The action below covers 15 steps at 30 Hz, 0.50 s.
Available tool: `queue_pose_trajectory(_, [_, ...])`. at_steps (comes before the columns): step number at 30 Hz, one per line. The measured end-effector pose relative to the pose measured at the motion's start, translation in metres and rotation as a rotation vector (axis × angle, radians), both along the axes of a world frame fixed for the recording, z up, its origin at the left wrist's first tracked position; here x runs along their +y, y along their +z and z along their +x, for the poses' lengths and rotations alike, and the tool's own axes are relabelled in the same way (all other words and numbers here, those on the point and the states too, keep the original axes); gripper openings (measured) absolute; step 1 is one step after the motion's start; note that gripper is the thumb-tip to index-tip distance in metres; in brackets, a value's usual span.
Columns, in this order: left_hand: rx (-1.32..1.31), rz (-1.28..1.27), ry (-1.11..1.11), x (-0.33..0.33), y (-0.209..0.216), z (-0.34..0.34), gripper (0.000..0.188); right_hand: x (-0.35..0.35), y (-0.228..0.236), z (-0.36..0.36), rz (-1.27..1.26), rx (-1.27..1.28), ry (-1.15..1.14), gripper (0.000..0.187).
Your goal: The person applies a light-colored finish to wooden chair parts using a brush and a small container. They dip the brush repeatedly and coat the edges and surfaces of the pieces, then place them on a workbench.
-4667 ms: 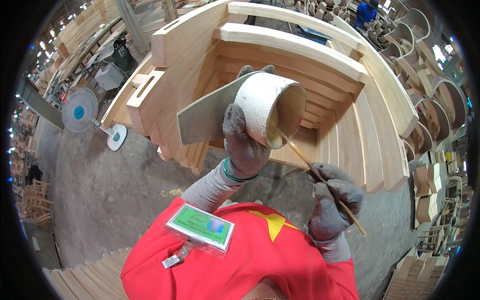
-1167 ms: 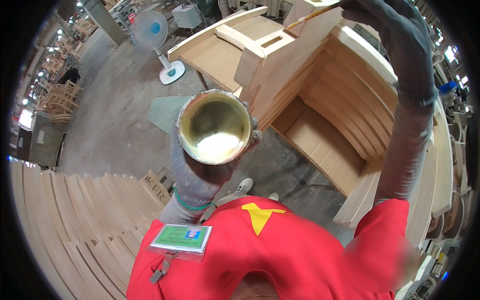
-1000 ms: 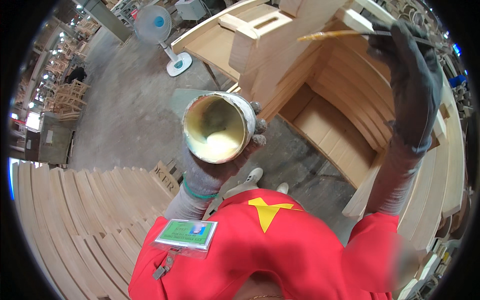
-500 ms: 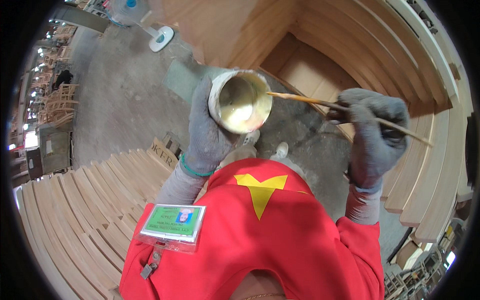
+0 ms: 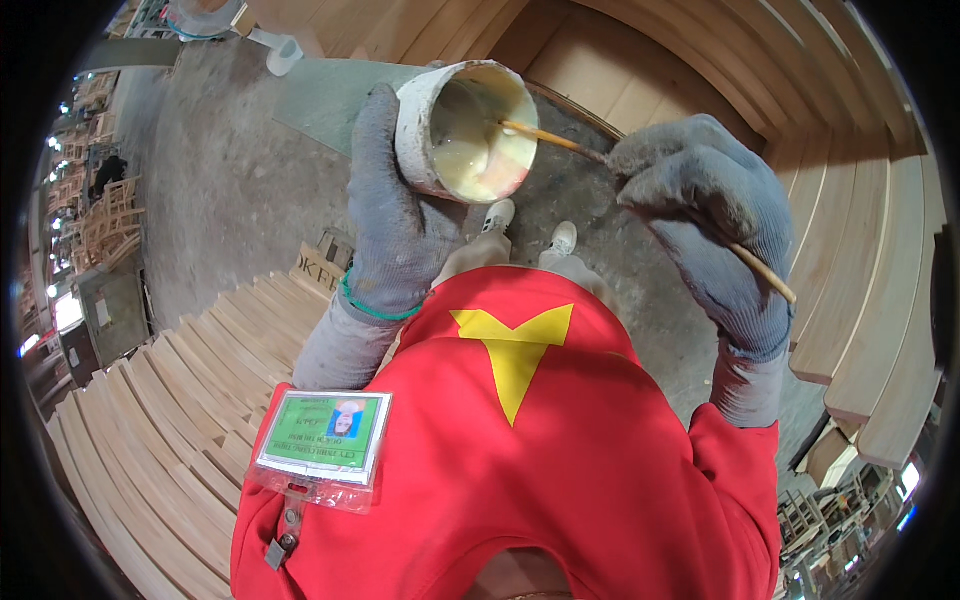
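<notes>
My left hand [image 5: 395, 215], in a grey knit glove, is wrapped around a white, stained cup [image 5: 415, 135]. The cup tilts so that its inside shows, with a pale, creamy liquid [image 5: 465, 165] in it. My right hand [image 5: 715, 205], gloved the same way, grips a thin wooden stick [image 5: 560, 143] between closed fingers. The stick's far tip is inside the cup, over the pale liquid. Its other end sticks out past the heel of my right hand.
Long pale wooden boards [image 5: 170, 410] are stacked at lower left. More curved boards [image 5: 850, 280] line the right side. A wooden box-like piece [image 5: 640, 80] lies ahead, beyond a grey-green sheet [image 5: 330, 100] on the concrete floor [image 5: 220, 160]. My shoes [image 5: 562, 238] stand below the cup.
The stick's tip has gone from the cup's rim to deeper inside it. My right hand has moved left and turned. The cup has shifted slightly up and left in the view.
</notes>
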<state>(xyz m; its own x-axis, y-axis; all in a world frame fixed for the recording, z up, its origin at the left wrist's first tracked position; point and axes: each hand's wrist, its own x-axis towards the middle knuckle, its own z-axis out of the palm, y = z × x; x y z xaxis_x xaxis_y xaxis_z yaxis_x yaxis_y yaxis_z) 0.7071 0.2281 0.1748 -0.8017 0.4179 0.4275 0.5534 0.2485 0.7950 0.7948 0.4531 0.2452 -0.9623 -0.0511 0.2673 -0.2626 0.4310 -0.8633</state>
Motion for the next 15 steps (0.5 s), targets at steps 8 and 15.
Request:
queue_pose_trajectory(8, [-0.058,-0.043,0.033,-0.005,0.016,-0.007,0.060,0.031,0.017,0.009,0.003,0.239,0.091,0.019])
queue_pose_trajectory(15, [-1.569,1.216,-0.592,-0.021,-0.011,0.001,0.059,0.004,-0.009,0.029,-0.986,0.055,-0.487,0.016])
